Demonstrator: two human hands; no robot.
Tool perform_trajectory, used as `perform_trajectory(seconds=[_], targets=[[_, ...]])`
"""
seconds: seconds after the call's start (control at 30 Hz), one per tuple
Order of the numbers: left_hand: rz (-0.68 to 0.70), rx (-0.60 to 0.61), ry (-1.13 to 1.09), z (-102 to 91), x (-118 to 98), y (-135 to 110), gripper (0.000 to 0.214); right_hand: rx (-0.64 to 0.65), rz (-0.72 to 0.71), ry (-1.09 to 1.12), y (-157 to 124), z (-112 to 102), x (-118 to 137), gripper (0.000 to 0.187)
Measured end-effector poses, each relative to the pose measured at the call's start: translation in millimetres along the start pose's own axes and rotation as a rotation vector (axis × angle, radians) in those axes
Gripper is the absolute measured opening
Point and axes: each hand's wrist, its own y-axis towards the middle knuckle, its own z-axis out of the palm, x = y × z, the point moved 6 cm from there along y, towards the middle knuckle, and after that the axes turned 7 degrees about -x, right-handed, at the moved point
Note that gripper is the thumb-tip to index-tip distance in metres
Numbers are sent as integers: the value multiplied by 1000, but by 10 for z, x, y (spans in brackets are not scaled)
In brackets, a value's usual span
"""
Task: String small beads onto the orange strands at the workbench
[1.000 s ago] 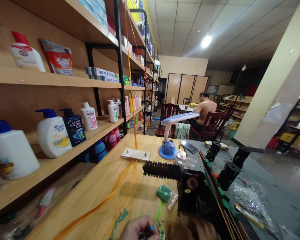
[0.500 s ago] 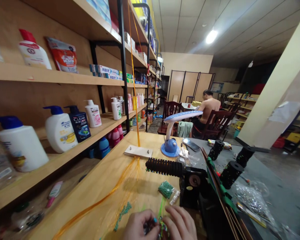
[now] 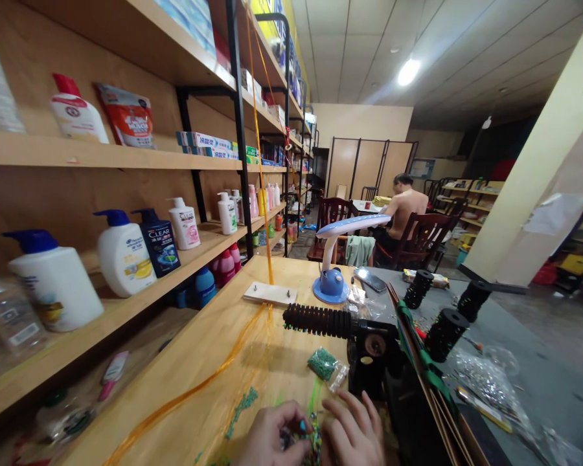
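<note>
Along the wooden table (image 3: 208,336), nearer than the black ribbed roller (image 3: 318,321), I have the right hand (image 3: 352,428) loosely spread and the left hand (image 3: 272,435) curled, its pinch unclear, a colourful bundle (image 3: 315,432) between them. Apparently I'm handling small pieces; the next move calls for delicate fingertips.

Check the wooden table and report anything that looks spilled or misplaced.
Loose green bits lie scattered on the table beside the left hand, outside the bag that holds similar ones. They look spilled, though they may be set out deliberately.
</note>
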Motion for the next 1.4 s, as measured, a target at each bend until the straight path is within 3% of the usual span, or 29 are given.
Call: perform_trajectory(seconds=[0.2, 0.43, 0.6, 1.0, 1.4], targets=[[11, -33, -76, -29, 24, -20, 8, 50, 118, 173, -67, 70, -36, 35], [9, -90, -162, -88, 201, 21, 10, -7, 394, 484, -126, 175, 0, 21], [-34, -84, -219, -90, 267, 28, 12, -5, 388, 560, -69, 162, -8, 19], [-46, -73, -292, -104, 129, -24, 9, 1, 507, 737, -70, 195, 10, 17], [-2, -84, -173, -93, 108, 14, 5, 53, 558, 794, -54, 237, -16, 13]])
